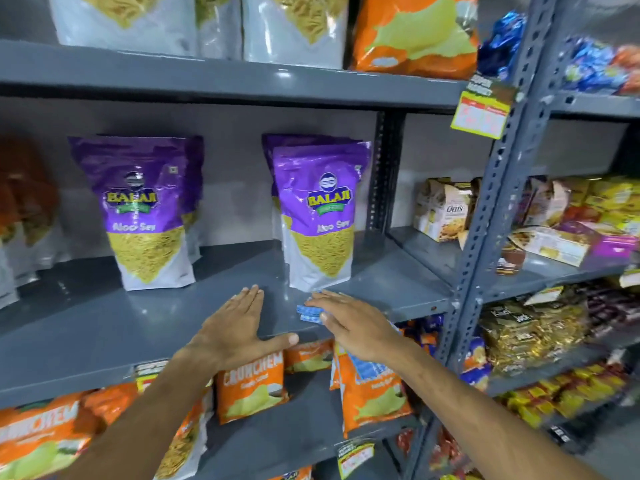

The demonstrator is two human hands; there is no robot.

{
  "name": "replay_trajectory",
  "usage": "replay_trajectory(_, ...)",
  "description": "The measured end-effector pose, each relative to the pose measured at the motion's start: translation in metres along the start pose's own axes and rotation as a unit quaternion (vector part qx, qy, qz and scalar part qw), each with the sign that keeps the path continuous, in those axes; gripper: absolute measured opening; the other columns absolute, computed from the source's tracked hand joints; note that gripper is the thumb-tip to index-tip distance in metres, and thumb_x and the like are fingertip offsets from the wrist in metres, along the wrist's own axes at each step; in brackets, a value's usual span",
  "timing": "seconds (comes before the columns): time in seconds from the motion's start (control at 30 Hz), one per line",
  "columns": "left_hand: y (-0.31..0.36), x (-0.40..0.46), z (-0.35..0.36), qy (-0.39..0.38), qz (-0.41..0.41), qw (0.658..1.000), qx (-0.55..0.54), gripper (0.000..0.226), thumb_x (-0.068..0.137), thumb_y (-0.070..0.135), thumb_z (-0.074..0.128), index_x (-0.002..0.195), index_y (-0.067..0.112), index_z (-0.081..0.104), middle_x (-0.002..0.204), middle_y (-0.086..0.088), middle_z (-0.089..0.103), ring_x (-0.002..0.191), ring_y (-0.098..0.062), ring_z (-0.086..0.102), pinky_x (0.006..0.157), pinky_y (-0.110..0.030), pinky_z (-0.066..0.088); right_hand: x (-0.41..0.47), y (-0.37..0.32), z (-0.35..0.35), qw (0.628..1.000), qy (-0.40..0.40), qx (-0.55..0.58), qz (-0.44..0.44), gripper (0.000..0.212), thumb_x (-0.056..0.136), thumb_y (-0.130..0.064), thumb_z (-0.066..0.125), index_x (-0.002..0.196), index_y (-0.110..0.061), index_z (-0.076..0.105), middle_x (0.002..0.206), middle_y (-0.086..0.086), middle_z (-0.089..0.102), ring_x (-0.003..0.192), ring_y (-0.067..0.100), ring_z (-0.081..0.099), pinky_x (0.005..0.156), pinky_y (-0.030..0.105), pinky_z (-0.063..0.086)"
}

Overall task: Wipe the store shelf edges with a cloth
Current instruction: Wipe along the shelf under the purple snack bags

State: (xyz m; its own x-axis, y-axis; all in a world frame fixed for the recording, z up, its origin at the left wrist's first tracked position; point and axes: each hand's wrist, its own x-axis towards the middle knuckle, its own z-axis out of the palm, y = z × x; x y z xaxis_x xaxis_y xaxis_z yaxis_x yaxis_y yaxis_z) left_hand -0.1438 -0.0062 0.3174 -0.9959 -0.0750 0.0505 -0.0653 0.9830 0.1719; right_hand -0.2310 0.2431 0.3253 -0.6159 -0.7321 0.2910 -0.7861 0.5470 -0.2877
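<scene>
A grey metal shelf point(104, 327) runs across the middle of the view, its front edge sloping up to the right. My left hand point(239, 327) lies flat on the shelf near that edge, fingers spread, holding nothing. My right hand point(349, 323) presses flat on a blue checked cloth point(309, 312), which peeks out by my thumb on the shelf. More blue cloth shows under my wrist, hanging over the front edge. My right palm hides most of the cloth.
Two purple Aloo Sev bags point(318, 216) point(145, 209) stand on the shelf just behind my hands. Orange crisp bags point(249, 386) fill the shelf below. A perforated grey upright point(491, 216) stands at the right, with a price tag point(481, 109) above and packed shelves beyond.
</scene>
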Motion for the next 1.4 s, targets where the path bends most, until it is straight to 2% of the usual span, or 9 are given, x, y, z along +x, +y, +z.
replay_trajectory(0.2,0.012,0.018,0.016,0.025,-0.055,0.998,0.031,0.159,0.051,0.116,0.002,0.17,0.01,0.0,0.181,-0.003,-0.004,0.167,-0.015,-0.002,0.131,-0.029,-0.003,-0.015,0.071,-0.028,1.0,-0.003,-0.006,0.018,0.04,0.108,-0.026,0.04,0.148,-0.032,0.046,0.16,-0.01,0.041,0.15,0.008,0.032,0.12,0.036,0.033)
replay_trajectory(0.3,0.009,0.018,0.021,0.029,-0.061,0.997,0.037,0.153,0.058,0.115,0.01,0.171,0.013,0.0,0.18,-0.001,-0.005,0.166,-0.012,-0.003,0.133,-0.029,-0.003,-0.008,0.1,-0.038,0.998,0.026,0.001,0.065,0.042,0.103,-0.029,0.038,0.143,-0.042,0.039,0.136,0.002,0.066,0.125,0.027,0.061,0.095,0.046,0.053)
replay_trajectory(0.4,0.01,0.017,0.02,0.027,-0.064,0.997,0.042,0.149,0.061,0.115,0.013,0.171,0.014,0.0,0.18,0.001,-0.005,0.166,-0.011,-0.002,0.134,-0.03,0.0,0.043,0.144,-0.053,0.978,0.136,-0.01,0.157,0.044,0.093,-0.024,0.036,0.134,-0.033,0.049,0.109,0.02,0.073,0.098,0.041,0.07,0.073,0.042,0.051)
replay_trajectory(0.6,0.019,0.012,0.011,0.027,-0.074,0.996,0.034,0.148,0.061,0.114,0.018,0.171,0.016,0.002,0.18,0.003,-0.004,0.165,-0.009,-0.002,0.13,-0.024,-0.004,0.169,0.219,-0.043,0.948,0.107,0.064,0.294,0.036,0.103,-0.026,0.047,0.135,-0.013,0.059,0.138,0.025,0.06,0.126,0.043,0.058,0.103,0.046,0.048)
replay_trajectory(0.9,0.023,0.012,0.009,0.022,-0.086,0.996,0.027,0.147,0.058,0.113,0.017,0.171,0.021,0.001,0.18,0.007,-0.004,0.165,-0.005,-0.003,0.133,-0.027,-0.003,0.205,0.209,-0.031,0.99,-0.067,-0.055,0.113,0.041,0.107,-0.04,0.028,0.144,-0.038,0.048,0.157,0.002,0.047,0.14,0.032,0.048,0.111,0.043,0.034)
replay_trajectory(1.03,0.024,0.011,0.008,0.014,-0.083,0.996,0.03,0.144,0.061,0.112,0.02,0.171,0.022,-0.002,0.18,0.008,-0.006,0.165,-0.005,-0.005,0.132,-0.026,-0.005,0.175,0.198,-0.035,0.996,-0.014,-0.021,0.087,0.037,0.106,-0.046,0.035,0.136,-0.05,0.055,0.151,-0.01,0.053,0.137,0.023,0.052,0.099,0.026,0.037)
replay_trajectory(1.2,0.023,0.01,0.01,0.015,-0.081,0.996,0.026,0.143,0.063,0.113,0.019,0.171,0.022,-0.003,0.18,0.007,-0.005,0.164,-0.006,-0.004,0.13,-0.024,-0.006,0.129,0.182,-0.036,0.993,-0.04,-0.03,0.106,0.036,0.102,-0.046,0.04,0.137,-0.05,0.046,0.149,-0.003,0.056,0.129,0.032,0.059,0.102,0.043,0.05)
replay_trajectory(1.33,0.021,0.011,0.011,0.005,-0.082,0.996,0.032,0.143,0.063,0.114,0.016,0.171,0.022,-0.006,0.18,0.007,-0.007,0.165,-0.006,-0.005,0.133,-0.028,-0.003,0.085,0.17,-0.035,0.996,-0.022,-0.029,0.087,0.03,0.098,-0.035,0.036,0.125,-0.043,0.048,0.143,0.001,0.059,0.129,0.029,0.057,0.092,0.04,0.045)
replay_trajectory(1.4,0.021,0.012,0.011,0.003,-0.081,0.996,0.034,0.143,0.063,0.114,0.015,0.171,0.021,-0.006,0.18,0.007,-0.007,0.165,-0.007,-0.005,0.132,-0.028,-0.003,0.066,0.168,-0.033,0.997,-0.011,-0.033,0.071,0.039,0.1,-0.024,0.038,0.133,-0.041,0.051,0.151,-0.004,0.052,0.138,0.021,0.049,0.105,0.037,0.041)
